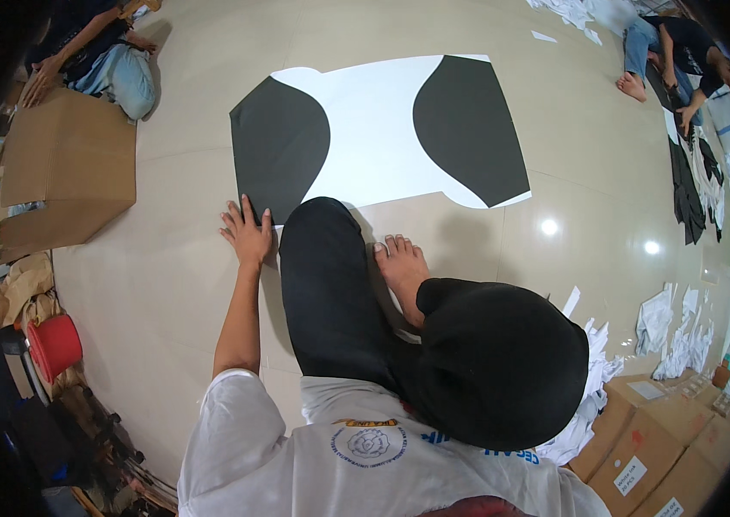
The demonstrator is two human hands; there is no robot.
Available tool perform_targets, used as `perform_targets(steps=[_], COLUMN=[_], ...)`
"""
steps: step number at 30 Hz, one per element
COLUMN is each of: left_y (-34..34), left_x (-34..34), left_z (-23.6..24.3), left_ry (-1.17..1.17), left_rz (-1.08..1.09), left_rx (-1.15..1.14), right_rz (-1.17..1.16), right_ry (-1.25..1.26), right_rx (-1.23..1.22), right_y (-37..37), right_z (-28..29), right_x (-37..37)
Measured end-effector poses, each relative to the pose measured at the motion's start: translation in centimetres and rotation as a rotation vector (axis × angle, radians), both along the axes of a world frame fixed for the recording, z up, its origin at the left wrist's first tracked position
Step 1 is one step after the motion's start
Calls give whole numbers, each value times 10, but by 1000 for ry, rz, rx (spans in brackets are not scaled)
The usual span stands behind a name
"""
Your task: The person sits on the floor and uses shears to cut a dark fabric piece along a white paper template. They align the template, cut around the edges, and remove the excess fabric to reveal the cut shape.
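Closest in, a white printed T-shirt (322,482) fills the space below the two-tone sheet (369,129), and what a clean spread that sheet makes! It lies flat on the glossy tiled floor (158,284), white through the middle, with a dark grey left panel (277,148) and a dark grey right panel (472,133); printed or laid on, I can't tell. Now the left fingers (248,212): fanned wide at the sheet's lower left corner, resting across its edge, gripping nothing. The right fingers? Out of view, so no call on those. The black-trousered left knee (322,258) crowds the sheet's lower edge, the bare foot (401,269) just below it. Good form here, I'd say, means light, broad pressure, smoothing outward from the sheet's middle, corners squared. And mind that knee: it could crease or drag the edge!
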State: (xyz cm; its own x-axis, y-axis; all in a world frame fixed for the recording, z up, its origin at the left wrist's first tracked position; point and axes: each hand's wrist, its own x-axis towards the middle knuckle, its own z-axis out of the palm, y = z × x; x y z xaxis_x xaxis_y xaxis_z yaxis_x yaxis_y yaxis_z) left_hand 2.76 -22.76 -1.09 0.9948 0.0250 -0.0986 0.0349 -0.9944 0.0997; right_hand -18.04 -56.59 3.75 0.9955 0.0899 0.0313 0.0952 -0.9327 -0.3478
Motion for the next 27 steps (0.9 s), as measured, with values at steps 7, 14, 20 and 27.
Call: perform_targets(steps=[7, 14, 20, 27], left_y=[-18, -22, -18, -12], left_x=[6, -14, -22, -46], left_z=[-5, -18, -20, -13], left_ry=[-106, -102, -97, -52], left_rz=[-65, -96, -61, 69], left_rx=[-117, -172, -132, -139], right_rz=[-19, 20, 13, -24], right_ry=[255, 126, 155, 193], right_rx=[-66, -160, -167, -102], right_y=[0, 9, -1, 0], right_z=[-29, -42, -40, -45], right_x=[11, 4, 1, 1])
